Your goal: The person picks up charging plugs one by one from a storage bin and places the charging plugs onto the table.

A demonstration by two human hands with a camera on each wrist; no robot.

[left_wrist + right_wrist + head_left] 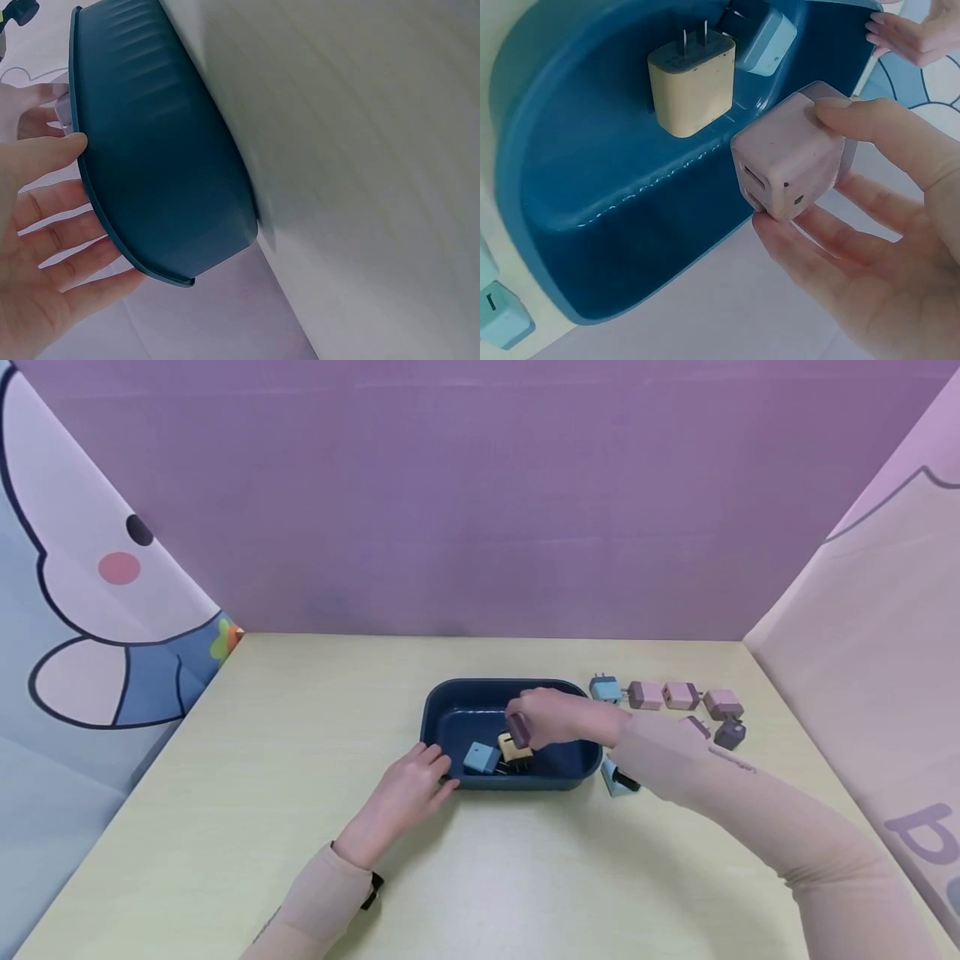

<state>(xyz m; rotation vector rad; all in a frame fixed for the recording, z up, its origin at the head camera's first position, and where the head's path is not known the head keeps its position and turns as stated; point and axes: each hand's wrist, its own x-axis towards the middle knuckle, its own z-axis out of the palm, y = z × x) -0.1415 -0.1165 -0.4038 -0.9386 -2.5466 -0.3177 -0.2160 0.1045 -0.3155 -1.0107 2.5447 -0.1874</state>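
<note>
My right hand [551,714] pinches a pink charger plug [787,154] between thumb and fingers, above the dark blue basin [517,783]. The charger's end with two slots faces away from the palm. Inside the basin lie a yellow charger [694,90], prongs showing, and a light blue charger [481,757] beside it. At the basin's front left corner my left hand [408,781] holds the rim, with the thumb [56,154] on the near side and the other fingers round the corner. Their tips are partly hidden by the basin wall in the left wrist view.
Right of the basin lie several chargers: a blue one [605,688], pink ones [681,695], and a dark one [730,732]. Another light blue charger [613,779] is close to the basin's right front corner, partly behind the right forearm. A purple backdrop [480,510] borders the table's far edge.
</note>
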